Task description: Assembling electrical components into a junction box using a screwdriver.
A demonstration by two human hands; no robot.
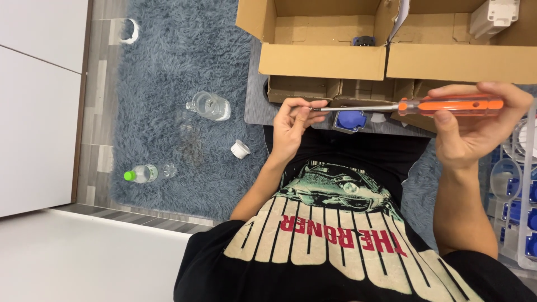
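Right hand (475,126) is wrapped round the orange screwdriver (447,105) handle, left hand (293,126) fingers pinched on its tip, held above the lap. Probably best keeping the shaft level and the pinch light.

An orange-handled screwdriver (450,105) with a silver shaft is seen over a shaggy grey-blue rug (179,67). Brown cardboard boxes (321,61), a blue socket part (351,119), a green-capped clear bottle (142,174) and a black shirt (335,246) printed cream, red and teal are shown.
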